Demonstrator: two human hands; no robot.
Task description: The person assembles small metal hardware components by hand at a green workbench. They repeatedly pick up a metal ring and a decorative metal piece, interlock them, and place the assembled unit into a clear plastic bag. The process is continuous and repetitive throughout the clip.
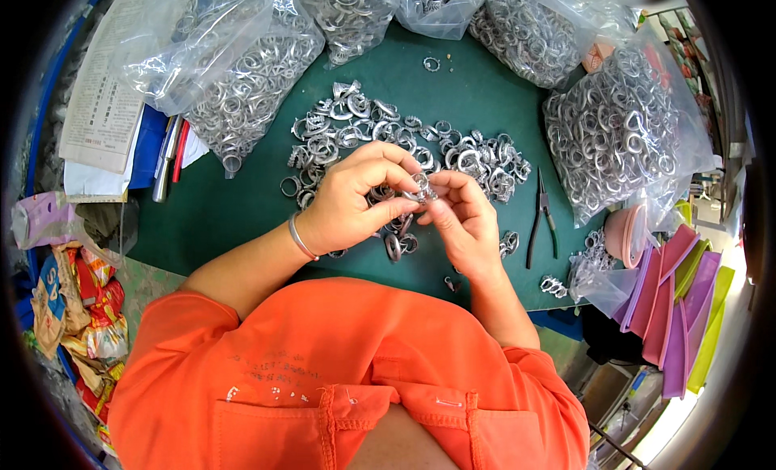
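Observation:
Between my fingertips, over the near middle of the green table, is a silver metal ring (pixel 421 189). My left hand (pixel 356 191) pinches it from the left, a bangle around its wrist. From the other side my right hand (pixel 465 219) closes thumb and fingers on the same ring. Fingers hide part of its shape. Just beyond both hands spreads a loose heap of silver rings (pixel 347 106), with a few more rings (pixel 396 245) lying below my hands. Right of my right hand lie pliers (pixel 539 215) with dark handles, their tips pointing away from me.
Clear bags packed with rings line the far edge, such as a left bag (pixel 250 82) and a right bag (pixel 614 130). Papers (pixel 101 106) and pens (pixel 168 159) lie at left. A pink cup (pixel 622 236) and colored plastic strips (pixel 675 308) stand right. A single ring (pixel 432 64) lies farther back.

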